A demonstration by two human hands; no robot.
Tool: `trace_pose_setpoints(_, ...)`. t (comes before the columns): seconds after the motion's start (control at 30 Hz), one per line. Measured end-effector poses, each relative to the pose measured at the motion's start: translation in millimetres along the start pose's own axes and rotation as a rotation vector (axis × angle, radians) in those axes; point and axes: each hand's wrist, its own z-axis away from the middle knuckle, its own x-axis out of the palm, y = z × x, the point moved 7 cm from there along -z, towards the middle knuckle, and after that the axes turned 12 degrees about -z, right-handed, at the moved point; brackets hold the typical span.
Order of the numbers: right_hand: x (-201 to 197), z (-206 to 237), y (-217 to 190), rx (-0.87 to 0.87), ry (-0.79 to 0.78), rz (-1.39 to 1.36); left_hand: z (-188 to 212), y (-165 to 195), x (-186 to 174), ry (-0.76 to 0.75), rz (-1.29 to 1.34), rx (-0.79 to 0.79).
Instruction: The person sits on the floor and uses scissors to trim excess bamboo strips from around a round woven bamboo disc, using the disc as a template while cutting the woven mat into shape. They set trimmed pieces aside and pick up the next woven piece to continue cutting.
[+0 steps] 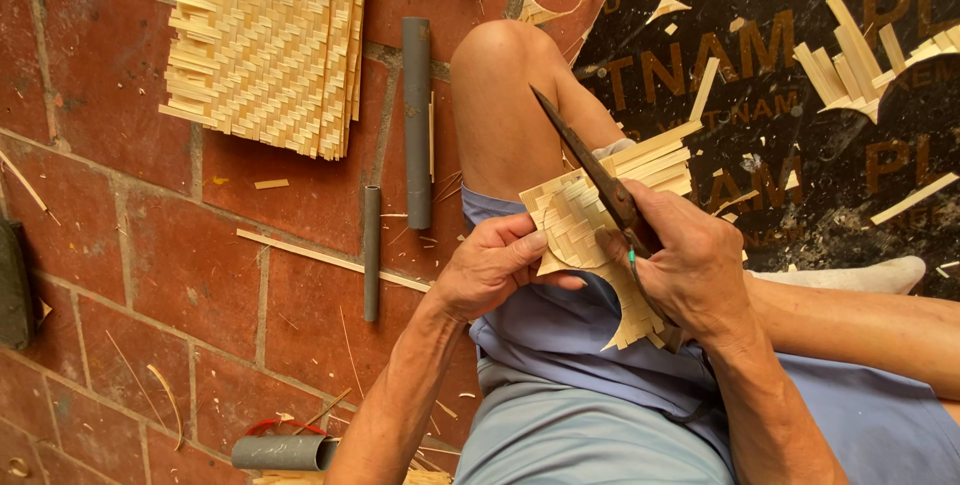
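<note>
While sitting over the lap, the left hand [490, 263] is pinching a pale woven bamboo piece [590, 215], loose strip ends fanning out beyond the fingers | right hand [690, 265] is gripping dark scissors [590, 170], blades crossing above the piece | beyond the grip, a black sheet [800, 145] with gold lettering is lying on the floor.

Woven bamboo-strip piece [580, 220] matt, pale; shears [590, 170] dull dark metal; floor [150, 275] rough brick.

Pale yellow woven mat [262, 40] in herringbone pattern lies on red-brown brick floor [120, 245]; beside the mat, grey tubes [416, 115].
</note>
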Motion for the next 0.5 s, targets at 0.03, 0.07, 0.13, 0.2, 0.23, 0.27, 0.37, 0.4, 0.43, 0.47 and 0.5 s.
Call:
trace_pose_setpoints(0.03,-1.1,0.3,-1.3,-0.028,0.007,-0.014,0.3,-0.1,-0.1,0.0,-0.002,0.007)
trace_pose_setpoints(0.07,-2.3,0.4,-3.0,-0.06,0.018,-0.026,0.3,-0.5,-0.5,0.002,-0.006,0.005)
trace_pose_setpoints(0.13,-3.3,0.9,-1.5,-0.049,0.024,-0.05,0.3,-2.8,-0.4,0.007,-0.008,-0.007)
trace_pose_setpoints(0.2,-2.1,0.4,4.1,0.023,0.017,-0.078,0.1,-4.5,0.2,0.001,-0.005,-0.008)
trace_pose_setpoints(0.23,-1.7,-0.1,4.3,0.021,0.019,-0.069,-0.2,-5.1,0.4,-0.003,-0.006,-0.006)
trace_pose_setpoints(0.27,-1.4,-0.7,4.6,0.022,0.018,-0.059,-0.1,-5.3,0.0,-0.007,-0.006,-0.006)
trace_pose_setpoints(0.37,-0.6,-1.7,6.3,0.041,0.011,-0.046,1.8,-4.2,-1.3,-0.017,0.006,-0.013)
trace_pose_setpoints(0.4,-0.6,-1.6,6.7,0.048,0.009,-0.043,2.4,-3.0,-1.5,-0.021,0.015,-0.014)
trace_pose_setpoints(0.43,-0.8,-1.5,5.6,0.034,0.012,-0.031,3.1,-1.0,-1.6,-0.025,0.023,-0.014)
trace_pose_setpoints(0.47,0.3,-1.3,4.0,0.018,0.016,-0.018,2.9,1.5,-1.1,-0.028,-0.038,-0.002)
trace_pose_setpoints(0.5,0.5,-1.2,2.6,0.001,0.023,-0.004,1.0,4.0,0.5,-0.033,-0.1,0.013)
